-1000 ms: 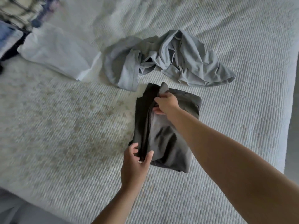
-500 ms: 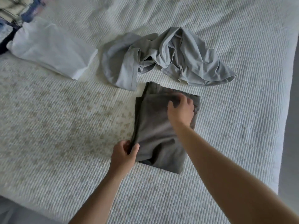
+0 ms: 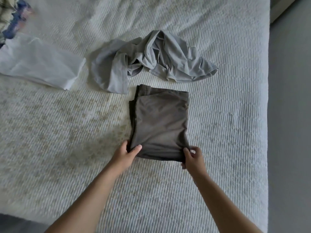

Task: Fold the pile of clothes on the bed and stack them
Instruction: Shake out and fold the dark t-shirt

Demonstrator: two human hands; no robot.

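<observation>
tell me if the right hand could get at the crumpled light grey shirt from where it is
Probably yes: the crumpled light grey shirt lies just beyond the folded dark grey garment, nothing covering it, but the right hand pinches that garment's near corner.

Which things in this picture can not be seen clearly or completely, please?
- Patterned clothes, head view: blurred, cut off by the top left edge.
- White garment: its left part runs past the left edge.
- Dark folded garment: underside and inner layers hidden by its top layer.
- Left hand and right hand: some fingers tucked under the garment's near corners.
</observation>
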